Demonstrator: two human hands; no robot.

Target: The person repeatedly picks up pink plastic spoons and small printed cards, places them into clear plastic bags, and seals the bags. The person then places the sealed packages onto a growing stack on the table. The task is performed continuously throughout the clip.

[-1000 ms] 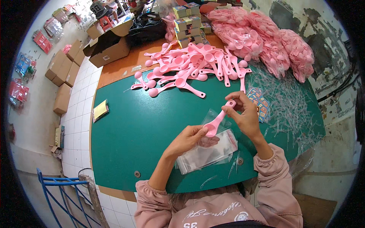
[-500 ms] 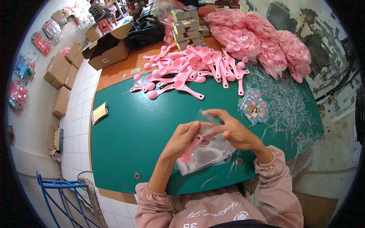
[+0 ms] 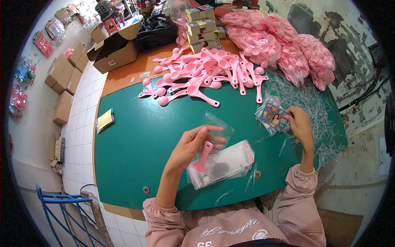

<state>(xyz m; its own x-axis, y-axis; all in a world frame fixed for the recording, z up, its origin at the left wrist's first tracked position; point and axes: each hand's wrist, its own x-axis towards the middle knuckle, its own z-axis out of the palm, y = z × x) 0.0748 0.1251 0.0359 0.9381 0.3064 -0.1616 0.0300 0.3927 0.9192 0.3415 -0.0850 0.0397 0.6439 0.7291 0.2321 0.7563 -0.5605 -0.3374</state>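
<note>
Cards [image 3: 273, 117] on green table [image 3: 135, 144]; white-tiled floor [image 3: 84, 142], peeling wall [image 3: 331, 26].

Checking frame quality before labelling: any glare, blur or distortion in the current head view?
Head view: near edge of the green table looks bowed, corners black; head view: pale sheen on the clear bag stack; head view: left hand and right hand fairly sharp.

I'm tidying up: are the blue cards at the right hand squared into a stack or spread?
Spread: the cards overlap unevenly, corners sticking out at different angles, with the right hand at their edge.
</note>
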